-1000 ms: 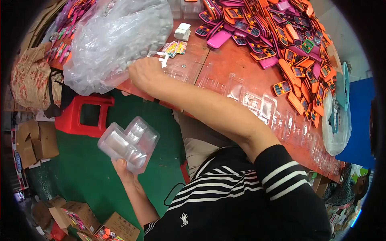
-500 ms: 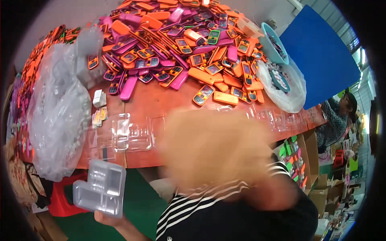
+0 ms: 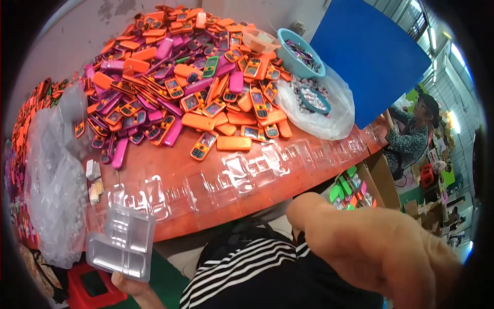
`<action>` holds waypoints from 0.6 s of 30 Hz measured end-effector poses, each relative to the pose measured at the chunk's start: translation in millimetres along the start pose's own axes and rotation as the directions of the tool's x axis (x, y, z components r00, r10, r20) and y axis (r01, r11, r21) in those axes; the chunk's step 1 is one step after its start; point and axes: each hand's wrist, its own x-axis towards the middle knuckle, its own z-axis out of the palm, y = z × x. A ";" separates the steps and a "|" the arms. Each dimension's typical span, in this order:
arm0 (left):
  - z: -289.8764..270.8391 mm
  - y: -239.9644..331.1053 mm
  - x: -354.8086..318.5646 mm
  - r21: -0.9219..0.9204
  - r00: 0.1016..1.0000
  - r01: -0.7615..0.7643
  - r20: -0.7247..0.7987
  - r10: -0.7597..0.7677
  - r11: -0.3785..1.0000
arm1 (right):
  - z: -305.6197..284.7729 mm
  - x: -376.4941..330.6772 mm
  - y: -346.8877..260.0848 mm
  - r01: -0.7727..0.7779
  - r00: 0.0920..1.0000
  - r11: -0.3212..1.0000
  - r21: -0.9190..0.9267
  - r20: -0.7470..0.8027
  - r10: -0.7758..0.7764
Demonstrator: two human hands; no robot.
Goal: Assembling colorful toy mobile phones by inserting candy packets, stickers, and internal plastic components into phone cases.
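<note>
At the lower left, my left hand (image 3: 131, 285) grips a stack of clear plastic blister trays (image 3: 127, 251) by its bottom edge, beyond the table's front edge. My right hand (image 3: 355, 232) is raised large and close at the lower right, its back toward me; its curled fingers are mostly hidden, and nothing shows in it. A row of clear blister trays (image 3: 237, 174) lies along the front of the red table (image 3: 177, 226). Behind them rises a big heap of orange and purple toy phones (image 3: 198, 121).
On the left are a large clear plastic bag (image 3: 56, 190) and small white card stacks (image 3: 93, 170). A blue basin (image 3: 301, 54), a bag with a teal dish (image 3: 315, 100) and a blue board (image 3: 370, 62) stand right. A red stool (image 3: 92, 288) is below; another person (image 3: 414, 131) sits far right.
My right hand has moved from over the table's front edge to the lower right, uncovering more trays. The view has shifted right. My left hand still holds the tray stack.
</note>
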 end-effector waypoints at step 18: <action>-6.3 -35.2 23.7 0.040 0.986 0.143 0.077 -0.146 0.989 | -15.6 7.4 -105.5 -0.061 0.997 0.997 -0.043 -0.053 0.058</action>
